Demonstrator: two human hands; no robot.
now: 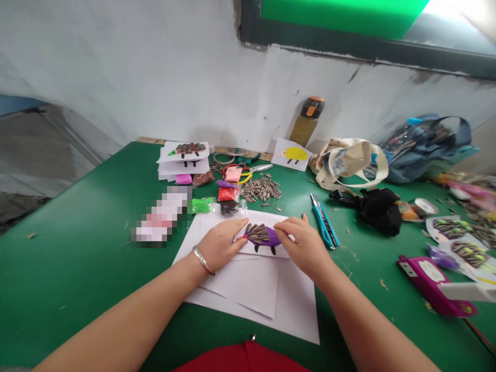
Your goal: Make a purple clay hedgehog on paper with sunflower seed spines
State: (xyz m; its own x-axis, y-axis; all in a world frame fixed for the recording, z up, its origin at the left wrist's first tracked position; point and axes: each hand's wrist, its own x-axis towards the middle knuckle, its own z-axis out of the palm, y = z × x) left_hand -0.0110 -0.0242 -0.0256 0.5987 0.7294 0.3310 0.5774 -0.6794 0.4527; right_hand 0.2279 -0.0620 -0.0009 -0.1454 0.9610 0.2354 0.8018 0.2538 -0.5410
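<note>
A small hedgehog shape of purple clay (273, 236) lies on a white card, with striped sunflower seeds (256, 232) stuck over its left part and two dark feet below. My left hand (222, 242) rests on the paper at its red-tipped left end, thumb and forefinger apart. Over the bare purple right end, my right hand (303, 242) has its thumb and fingertips closed together; whatever they pinch is hidden. Loose white sheets (251, 287) lie beneath both hands. Beyond them is a pile of sunflower seeds (263, 188).
Clay packets, red (228, 194) and green (202, 205), sit behind the paper near scissors (260, 168). To the right lie a blue utility knife (324, 222), a black strap (380, 212) and a magenta device (434, 284). A bottle (307, 121) stands by the wall.
</note>
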